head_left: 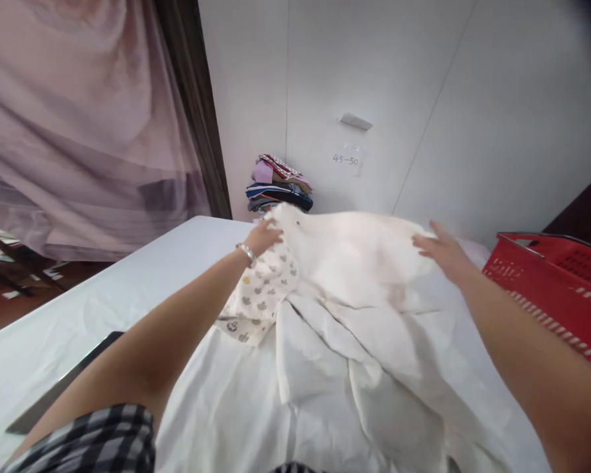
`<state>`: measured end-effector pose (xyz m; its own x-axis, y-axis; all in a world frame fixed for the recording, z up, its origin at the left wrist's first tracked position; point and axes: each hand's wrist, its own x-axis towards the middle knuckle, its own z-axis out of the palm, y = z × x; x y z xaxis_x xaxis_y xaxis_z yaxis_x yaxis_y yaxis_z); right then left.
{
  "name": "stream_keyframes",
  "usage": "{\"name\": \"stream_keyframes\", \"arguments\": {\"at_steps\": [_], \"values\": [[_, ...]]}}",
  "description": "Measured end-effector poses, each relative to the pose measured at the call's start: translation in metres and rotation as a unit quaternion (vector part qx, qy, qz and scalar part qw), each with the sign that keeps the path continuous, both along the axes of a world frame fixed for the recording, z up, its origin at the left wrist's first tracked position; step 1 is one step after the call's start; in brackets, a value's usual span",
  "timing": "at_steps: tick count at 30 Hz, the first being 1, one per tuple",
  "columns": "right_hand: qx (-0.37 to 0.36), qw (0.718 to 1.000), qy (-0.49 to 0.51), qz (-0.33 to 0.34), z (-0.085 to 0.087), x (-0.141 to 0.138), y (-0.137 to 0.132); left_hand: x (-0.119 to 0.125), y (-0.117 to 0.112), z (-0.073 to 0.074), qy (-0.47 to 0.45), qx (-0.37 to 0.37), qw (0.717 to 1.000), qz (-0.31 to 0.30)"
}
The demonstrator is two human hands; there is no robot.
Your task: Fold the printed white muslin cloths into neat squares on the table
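A large white cloth (pixel 354 256) is spread out in front of me, its far part lifted and blurred by motion. Its left part has a print of small grey and yellow shapes (pixel 261 289). My left hand (pixel 264 239), with a bracelet on the wrist, is closed on the cloth's far left edge. At the far right edge, my right hand (pixel 443 251) has its thumb and fingers apart, close to or touching the cloth. Loose folds of white fabric (pixel 325 368) run down toward my body.
Folded clothes (pixel 280 187) are stacked against the white wall behind the table (pixel 177 253). A red plastic basket (pixel 551 289) stands at the right. A dark flat object (pixel 64 387) lies under my left forearm. Pink curtains (pixel 79 118) hang at the left.
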<state>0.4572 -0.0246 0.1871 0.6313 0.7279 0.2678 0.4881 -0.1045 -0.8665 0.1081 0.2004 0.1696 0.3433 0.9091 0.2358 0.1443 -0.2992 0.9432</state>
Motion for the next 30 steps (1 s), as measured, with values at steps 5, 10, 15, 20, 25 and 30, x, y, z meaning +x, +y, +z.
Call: {"name": "stream_keyframes", "arguments": {"at_steps": [5,10,15,20,25,30], "values": [[-0.171,0.976,-0.015,0.135,-0.087,-0.045,-0.072,-0.045,-0.08,-0.08,0.245,0.059,0.954,-0.16],[-0.213,0.956,-0.153,0.13,-0.151,-0.087,-0.157,-0.092,-0.171,-0.121,0.302,0.143,0.931,-0.148],[-0.161,0.924,-0.321,0.131,-0.196,-0.118,-0.207,-0.099,-0.215,-0.149,0.309,-0.043,0.949,-0.05],[-0.202,0.866,-0.415,0.192,-0.208,-0.132,-0.217,-0.073,-0.231,-0.155,0.174,-0.212,0.957,-0.097],[-0.262,0.852,-0.417,0.179,-0.208,-0.121,-0.223,-0.067,-0.232,-0.131,-0.041,-0.339,0.932,-0.118],[-0.273,0.85,-0.417,0.17,-0.203,-0.112,-0.239,-0.11,-0.217,-0.081,-0.234,-0.31,0.921,-0.038]]}}
